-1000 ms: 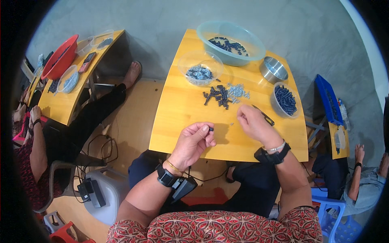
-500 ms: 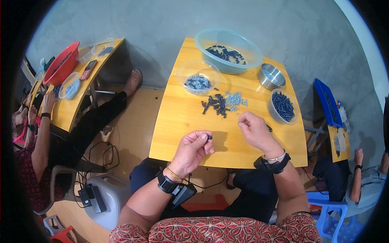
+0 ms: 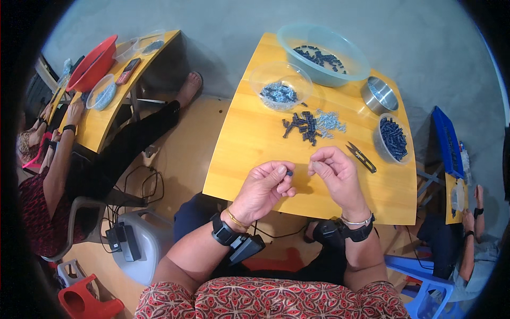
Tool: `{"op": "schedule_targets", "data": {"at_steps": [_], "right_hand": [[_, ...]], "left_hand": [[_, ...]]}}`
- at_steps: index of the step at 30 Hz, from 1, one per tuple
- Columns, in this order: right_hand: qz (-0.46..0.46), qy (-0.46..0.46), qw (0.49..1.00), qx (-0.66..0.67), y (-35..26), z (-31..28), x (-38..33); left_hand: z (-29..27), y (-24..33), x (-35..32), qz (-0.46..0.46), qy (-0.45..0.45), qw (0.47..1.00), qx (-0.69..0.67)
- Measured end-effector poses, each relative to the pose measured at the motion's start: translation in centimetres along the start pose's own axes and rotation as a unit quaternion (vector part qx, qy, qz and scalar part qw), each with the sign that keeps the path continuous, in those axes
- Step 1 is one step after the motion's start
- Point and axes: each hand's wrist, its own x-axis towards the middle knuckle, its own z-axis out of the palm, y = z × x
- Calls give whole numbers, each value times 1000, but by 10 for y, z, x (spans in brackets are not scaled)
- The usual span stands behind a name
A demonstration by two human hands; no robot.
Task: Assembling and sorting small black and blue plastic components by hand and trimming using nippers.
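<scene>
Over yellow table point(image 3: 255, 143), left hand point(image 3: 264, 187) pinches small dark piece point(image 3: 289, 173), right hand point(image 3: 336, 174) curled.

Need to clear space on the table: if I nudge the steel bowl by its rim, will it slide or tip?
The steel bowl looks low and wide, so it would probably slide rather than tip. Its polished wall may be slippery on the smooth yellow table. It seems to hold only a few small pieces, so it is likely light and easy to shift.

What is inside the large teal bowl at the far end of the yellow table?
The large teal bowl holds a loose scatter of small dark pieces across its bottom. Its near wall blurs whatever lies against it.
</scene>
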Motion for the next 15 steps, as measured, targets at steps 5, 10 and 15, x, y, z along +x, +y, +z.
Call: {"op": "schedule_targets", "data": {"at_steps": [5,10,15], "right_hand": [[30,-20,998,56,2,3,1],[35,-29,995,83,4,1,0],[58,-27,993,95,11,-1,0]], "left_hand": [[-3,-1,0,1,-11,1000,1],[-2,-2,0,7,-10,1000,12],[-3,-4,0,15,-7,1000,11]]}}
